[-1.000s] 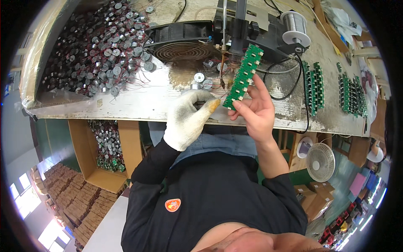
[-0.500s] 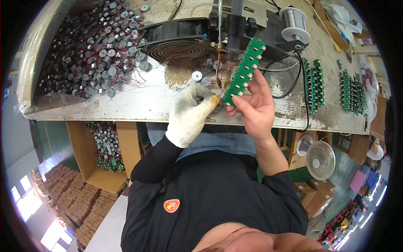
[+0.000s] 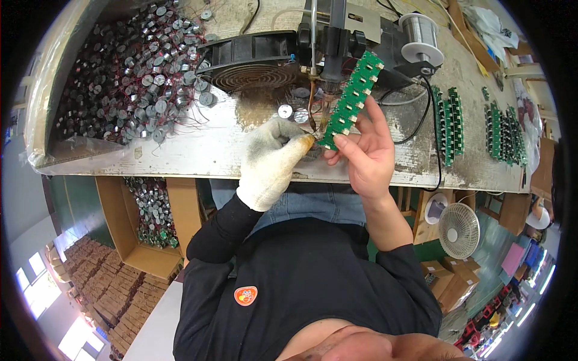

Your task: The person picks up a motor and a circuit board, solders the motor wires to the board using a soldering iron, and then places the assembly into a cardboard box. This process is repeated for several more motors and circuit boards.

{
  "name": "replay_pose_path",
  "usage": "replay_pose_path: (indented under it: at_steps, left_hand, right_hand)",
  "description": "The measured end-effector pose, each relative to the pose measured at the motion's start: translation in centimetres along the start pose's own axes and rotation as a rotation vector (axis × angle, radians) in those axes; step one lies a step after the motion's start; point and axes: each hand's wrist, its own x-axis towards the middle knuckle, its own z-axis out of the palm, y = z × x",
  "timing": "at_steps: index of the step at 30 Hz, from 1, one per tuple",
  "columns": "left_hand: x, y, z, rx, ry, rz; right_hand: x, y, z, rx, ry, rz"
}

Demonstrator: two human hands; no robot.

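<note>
My right hand [image 3: 368, 157], bare, grips the lower end of a long green circuit board [image 3: 355, 96] between thumb and fingers. The board slants up to the right, with a row of small pale connectors along it. My left hand [image 3: 272, 157], in a white glove with a stained thumb tip, is closed in a pinch beside the board's lower end. What it pinches is too small or hidden to make out. Just above the pinch are a soldering iron [image 3: 328, 99] on a stand and a thin solder feed tube [image 3: 312, 96]. A round white-faced part [image 3: 285, 112] lies behind the glove.
A heap of small metal motors [image 3: 138, 84] with red wires fills the left. A black fan [image 3: 253, 63] stands behind my left hand. The solder spool [image 3: 419, 37] is at the back right, beyond a black cable [image 3: 435, 132]. More boards [image 3: 450, 126] lie right.
The circuit board has shifted slightly to the right relative to the soldering iron. Both hands keep nearly the same place and grip. The bench sits slightly lower in view.
</note>
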Motion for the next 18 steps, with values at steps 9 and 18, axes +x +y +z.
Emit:
replay_pose_path:
  at_steps: [9, 18]
  left_hand:
    - [-0.2, -0.5, -0.2, 0.039, 0.01, -0.006]
    - [-0.2, -1.2, -0.5, 0.072, -0.035, -0.023]
  right_hand:
    - [-0.4, 0.1, 0.0, -0.037, 0.0, -0.02]
    - [-0.7, 0.2, 0.0, -0.03, 0.006, -0.013]
